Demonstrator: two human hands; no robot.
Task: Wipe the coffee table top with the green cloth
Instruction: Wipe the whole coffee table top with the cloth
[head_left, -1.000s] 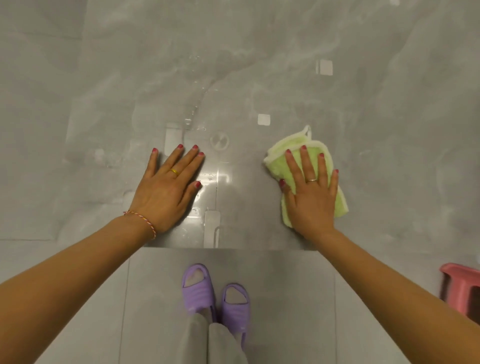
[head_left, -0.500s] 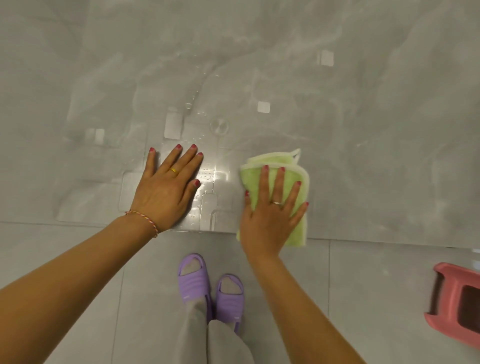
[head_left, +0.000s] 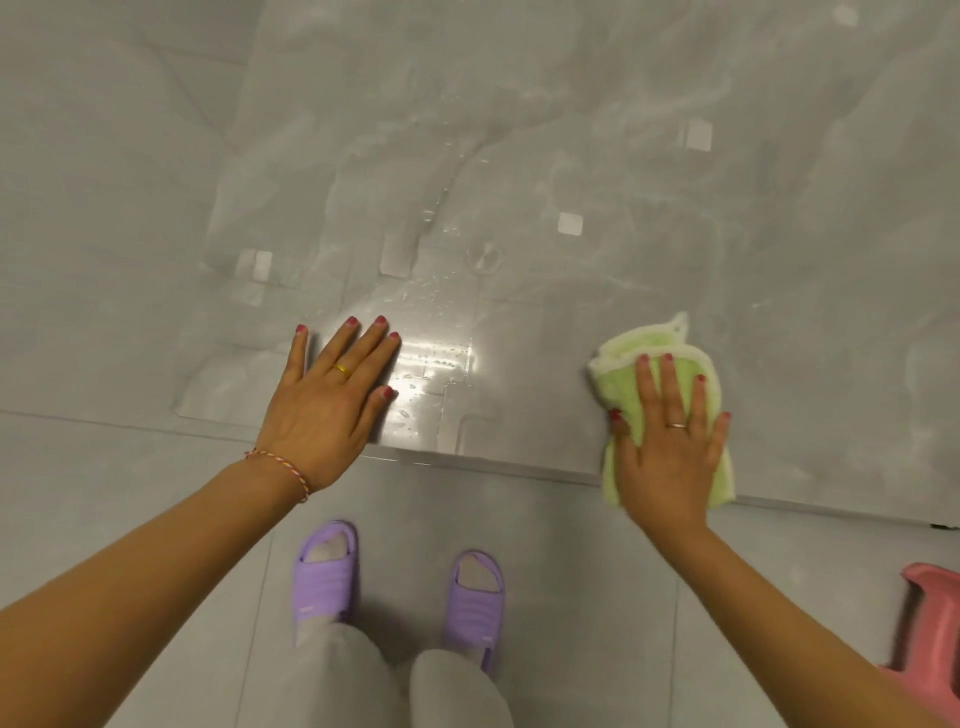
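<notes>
Here, a person leans over a glossy grey coffee table (head_left: 597, 156), left hand (head_left: 327, 400) spread flat on it, seemingly as a brace. The right hand (head_left: 667, 457), fingers straight, presses the folded green cloth (head_left: 621, 384) at the near edge, apparently mid-wipe.

No text, label, brand, number or sign could be read anywhere in the view.
</notes>
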